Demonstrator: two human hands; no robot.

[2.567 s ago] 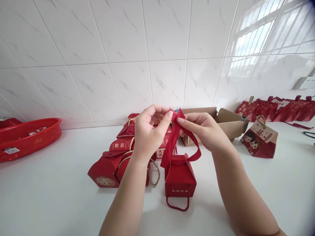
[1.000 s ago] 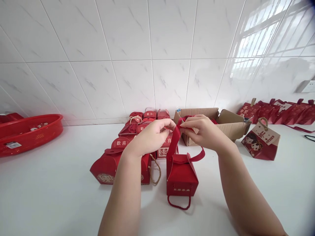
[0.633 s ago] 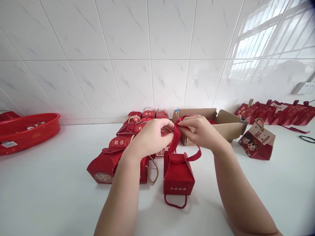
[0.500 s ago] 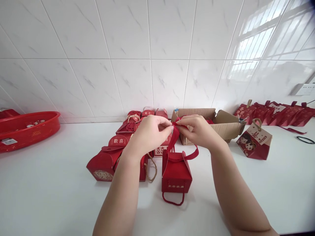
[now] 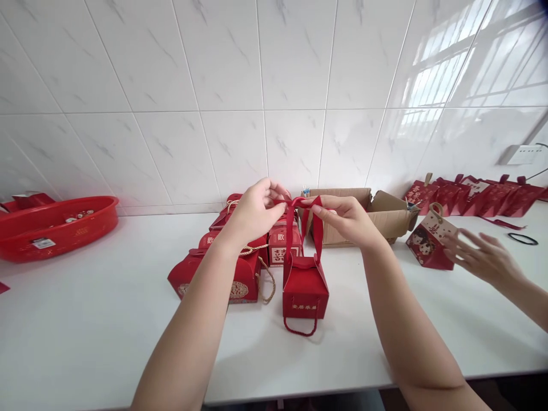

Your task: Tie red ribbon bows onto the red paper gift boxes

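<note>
Both hands' fingers pinch a red ribbon [image 5: 318, 228], the left hand [image 5: 259, 214] on one side of its knot, the right hand [image 5: 342, 217] on the other. Directly below the fingers, a small red box [image 5: 305, 291] hangs or stands at the ribbon's lower ends; contact with the white counter [image 5: 257, 365] is unclear. Bare counter lies between box and front edge. Left of it sit larger red boxes [image 5: 246, 277]; behind the right fingers, a cardboard box [image 5: 387, 224]; farther right, another person's hand [image 5: 483, 256] by a patterned box [image 5: 440, 254].
</note>
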